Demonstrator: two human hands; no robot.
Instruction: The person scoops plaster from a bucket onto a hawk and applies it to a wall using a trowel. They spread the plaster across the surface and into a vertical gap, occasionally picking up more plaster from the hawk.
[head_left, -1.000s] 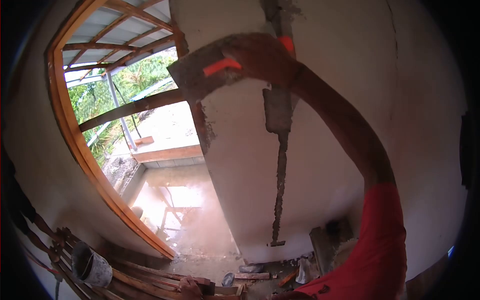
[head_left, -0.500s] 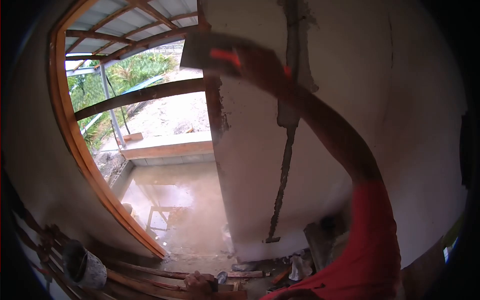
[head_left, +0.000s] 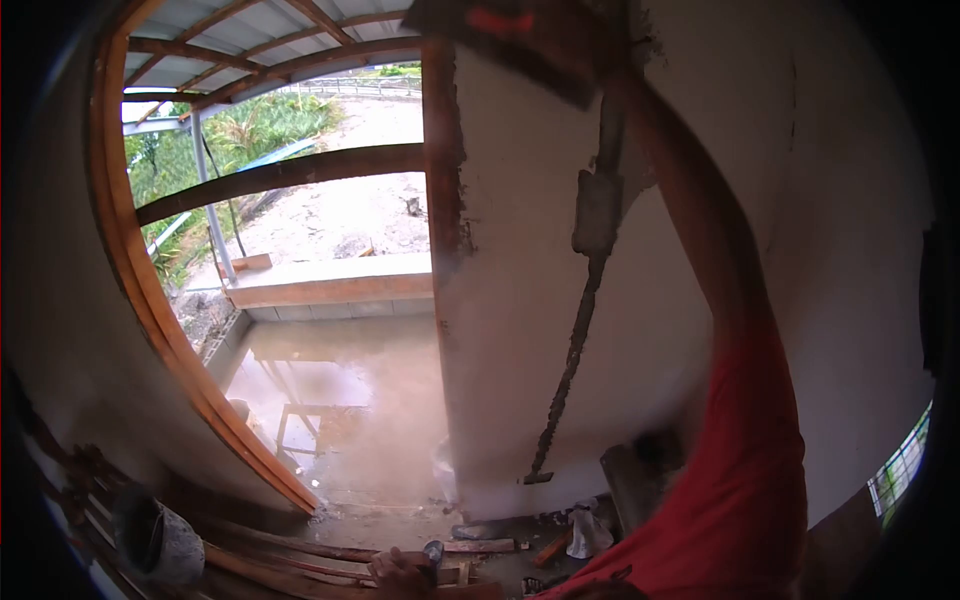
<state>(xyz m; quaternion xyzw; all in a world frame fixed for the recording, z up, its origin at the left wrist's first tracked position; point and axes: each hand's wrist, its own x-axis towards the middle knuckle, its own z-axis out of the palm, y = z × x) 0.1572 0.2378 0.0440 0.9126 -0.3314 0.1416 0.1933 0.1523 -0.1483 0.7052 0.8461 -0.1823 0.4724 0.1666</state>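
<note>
My right hand (head_left: 570,40) is raised to the top of the view, closed on the handle of a plastering trowel (head_left: 530,67). The trowel has a flat, dark blade and a red-orange grip, partly blurred. It is against or close to the white wall (head_left: 510,330), beside a grey mortar strip (head_left: 598,210) running down it. My left hand (head_left: 395,572) is low at the bottom, fingers curled, by wooden boards. A small grey-ended object (head_left: 433,552) shows beside it; what the fingers hold cannot be made out.
An orange-brown door frame (head_left: 150,310) opens onto wet ground and a low wall (head_left: 330,290). A dark wooden bar (head_left: 290,180) crosses the opening. A mortar-stained bucket (head_left: 165,540) stands at lower left. Boards (head_left: 480,546) and a whitish bag (head_left: 590,532) lie along the wall's foot.
My right hand and the trowel have moved up and to the right, with the blade tilted differently. The view has shifted a little. My left hand stays low by the boards.
</note>
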